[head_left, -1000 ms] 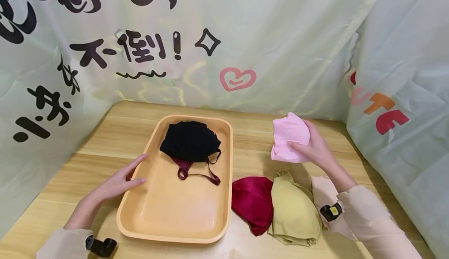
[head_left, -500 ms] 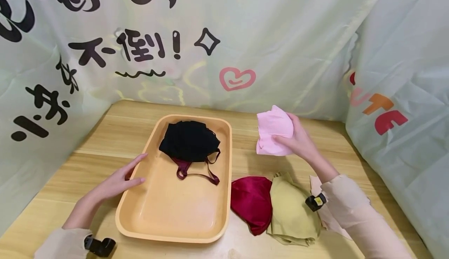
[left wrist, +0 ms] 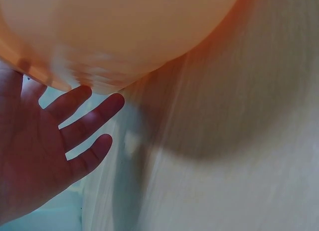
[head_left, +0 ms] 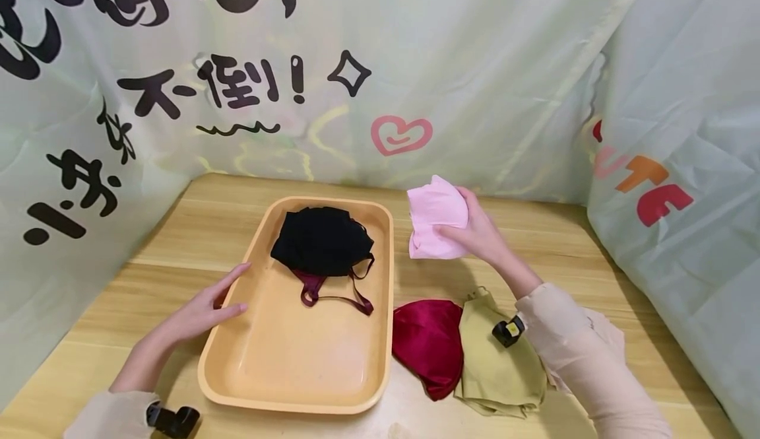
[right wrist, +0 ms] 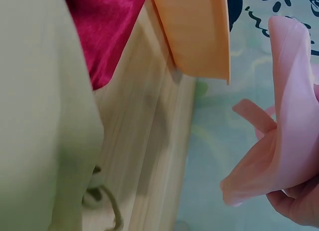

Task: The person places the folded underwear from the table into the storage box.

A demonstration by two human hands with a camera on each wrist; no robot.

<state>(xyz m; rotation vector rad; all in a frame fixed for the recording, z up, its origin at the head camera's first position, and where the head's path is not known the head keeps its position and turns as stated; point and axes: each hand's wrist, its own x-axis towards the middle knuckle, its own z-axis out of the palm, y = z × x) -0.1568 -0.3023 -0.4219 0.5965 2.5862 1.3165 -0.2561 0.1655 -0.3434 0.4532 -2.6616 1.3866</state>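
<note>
My right hand (head_left: 477, 228) grips a folded pink bra (head_left: 438, 218) above the table, right of the bin. In the right wrist view, the bra (right wrist: 294, 101) hangs with a short strap sticking out. At the left rim of the orange plastic bin (head_left: 297, 366), my left hand (head_left: 202, 303) rests with thumb and fingers spread. The left wrist view has the fingers of that hand (left wrist: 45, 136) spread beside the bin's outer wall. Inside the bin, toward the back, lies a folded black bra (head_left: 320, 241) over a dark maroon one (head_left: 311, 284), which is mostly hidden.
Right of the bin, a crimson satin bra (head_left: 430, 343) and a yellow-green bra (head_left: 501, 373) lie side by side on the wooden table (head_left: 160, 254). A pale pink garment (head_left: 605, 333) is partly hidden under my right forearm. Printed cloth (head_left: 499, 82) hangs around the table's back and sides.
My right hand has carried the pink bra leftward, nearer to the bin, and slightly toward the back. The left hand and the bin have stayed in place.
</note>
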